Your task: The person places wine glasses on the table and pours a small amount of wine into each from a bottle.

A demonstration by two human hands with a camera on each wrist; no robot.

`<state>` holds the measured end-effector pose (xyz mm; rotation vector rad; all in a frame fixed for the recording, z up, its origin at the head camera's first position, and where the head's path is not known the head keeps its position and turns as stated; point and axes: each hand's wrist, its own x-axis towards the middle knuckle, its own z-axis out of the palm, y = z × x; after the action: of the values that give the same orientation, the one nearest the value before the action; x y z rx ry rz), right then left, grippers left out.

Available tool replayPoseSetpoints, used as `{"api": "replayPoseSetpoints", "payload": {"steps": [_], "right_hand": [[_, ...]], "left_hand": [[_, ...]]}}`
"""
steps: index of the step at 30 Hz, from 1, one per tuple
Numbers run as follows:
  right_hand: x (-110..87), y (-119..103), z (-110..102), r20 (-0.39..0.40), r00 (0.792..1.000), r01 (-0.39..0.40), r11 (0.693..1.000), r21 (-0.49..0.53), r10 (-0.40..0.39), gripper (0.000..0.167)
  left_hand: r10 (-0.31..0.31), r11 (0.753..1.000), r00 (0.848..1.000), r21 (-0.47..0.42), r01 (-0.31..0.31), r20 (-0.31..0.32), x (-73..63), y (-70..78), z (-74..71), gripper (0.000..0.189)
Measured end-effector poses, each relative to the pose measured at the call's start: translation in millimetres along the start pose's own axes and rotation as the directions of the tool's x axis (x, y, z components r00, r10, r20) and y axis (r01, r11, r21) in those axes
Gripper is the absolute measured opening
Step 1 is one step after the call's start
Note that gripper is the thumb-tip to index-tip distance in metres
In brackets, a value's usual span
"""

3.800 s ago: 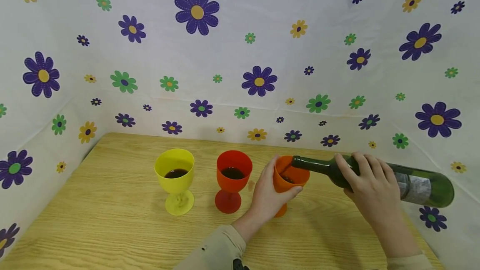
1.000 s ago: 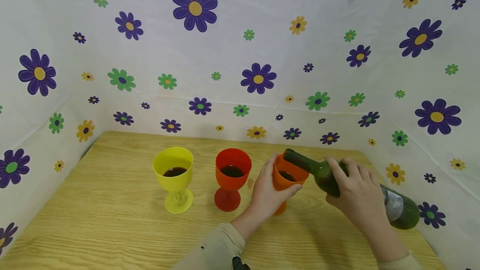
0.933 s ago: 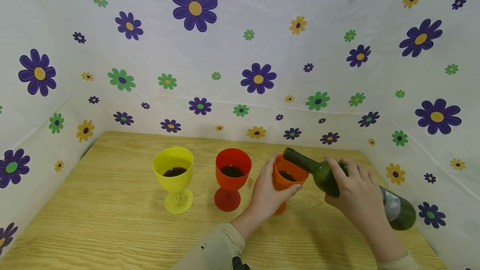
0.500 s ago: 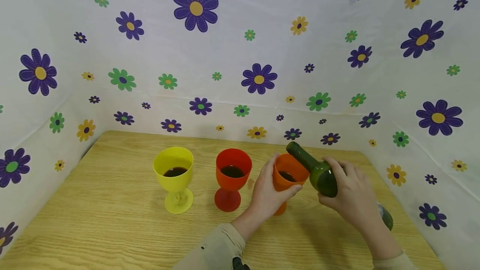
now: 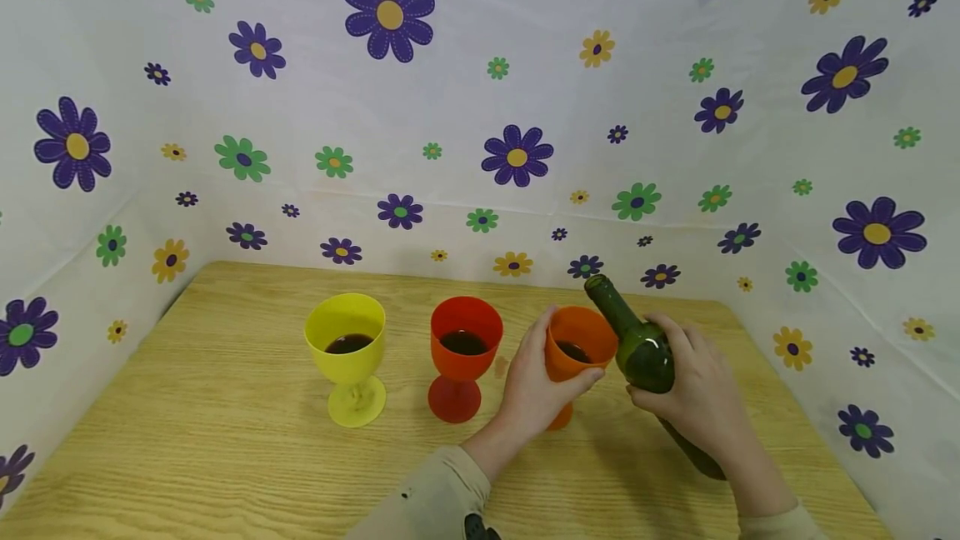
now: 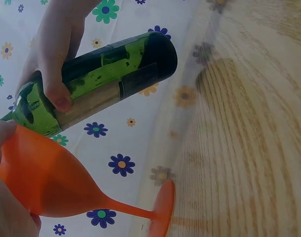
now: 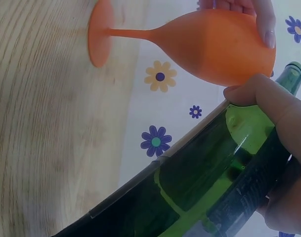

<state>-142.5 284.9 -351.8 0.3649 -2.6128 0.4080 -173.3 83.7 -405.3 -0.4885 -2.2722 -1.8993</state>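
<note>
My left hand grips the bowl of an orange goblet, which holds some dark liquid and stands on its foot. Beside it my right hand holds a green glass wine bottle around its shoulder. The bottle leans with its mouth up and toward the far side, just right of the goblet's rim. In the left wrist view the bottle shows its label side past the orange goblet. No liquid runs from the bottle's mouth.
A red goblet and a yellow goblet stand to the left, each with dark liquid inside. All stand on a wood-grain table. A white cloth with printed flowers rises behind and along both sides.
Earlier, dark liquid ran from the bottle into the orange goblet. Since then my right hand has tilted the bottle up, its base dropping and its mouth moving off the rim. My left hand stays put.
</note>
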Motion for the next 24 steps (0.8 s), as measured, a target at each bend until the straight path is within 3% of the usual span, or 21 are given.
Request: {"api": "replayPoseSetpoints", "payload": {"steps": [15,24], "right_hand": [[1.8,2.7,-3.6,0.034,0.999,-0.049,0.977,0.206,0.043,0.091],[4.7,-1.5,-9.1,0.078,0.989,-0.144,0.946,0.289,0.126,0.090]], "left_hand": [[-0.001,1.000,1.000,0.001,0.001,-0.004,-0.1,-0.1,0.5,0.090],[-0.004,1.000,1.000,-0.005,0.004,0.004,-0.1,0.0,0.7,0.090]]}}
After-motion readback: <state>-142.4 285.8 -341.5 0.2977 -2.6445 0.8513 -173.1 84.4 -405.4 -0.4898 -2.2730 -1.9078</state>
